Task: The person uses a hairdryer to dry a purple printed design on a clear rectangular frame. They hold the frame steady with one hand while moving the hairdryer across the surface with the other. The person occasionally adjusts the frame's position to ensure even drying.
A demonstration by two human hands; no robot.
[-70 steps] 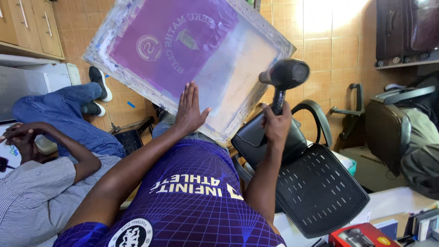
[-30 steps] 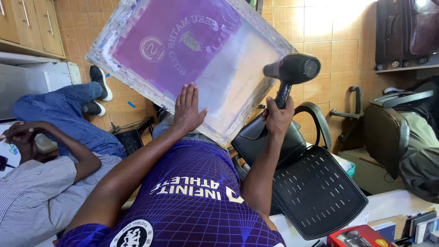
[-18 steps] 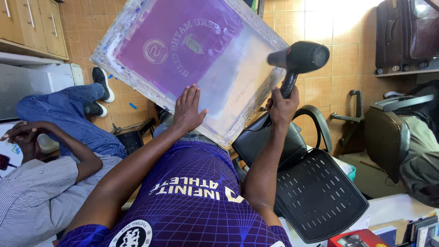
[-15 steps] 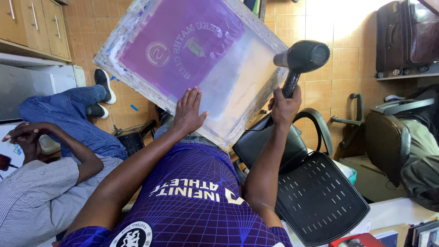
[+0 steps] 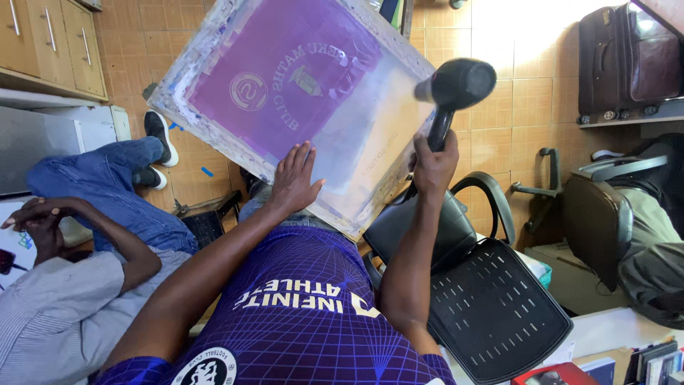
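Observation:
A wooden screen-printing frame (image 5: pixel 214 53) with purple-coated mesh and a pale round-and-crest design stands tilted in front of me, its lower edge by my lap. My left hand (image 5: pixel 292 180) lies on the mesh near that lower edge, fingers spread, propping the frame up. My right hand (image 5: pixel 434 162) grips the handle of a black hair dryer (image 5: pixel 456 84). The dryer's barrel points at the pale right part of the mesh, close to the frame's right edge. My purple jersey fills the bottom of the view.
Another person in a striped grey shirt (image 5: pixel 50 321) and blue jeans sits at the left. A black mesh office chair (image 5: pixel 491 306) stands at the right, with a second chair (image 5: pixel 605 214) beyond it and a brown suitcase (image 5: pixel 627 60) on a shelf. Wooden cabinets (image 5: pixel 50 43) stand at the upper left.
My right hand has lifted the hair dryer higher and further right along the frame's edge. My left hand has stayed on the mesh. The seated person has hardly moved.

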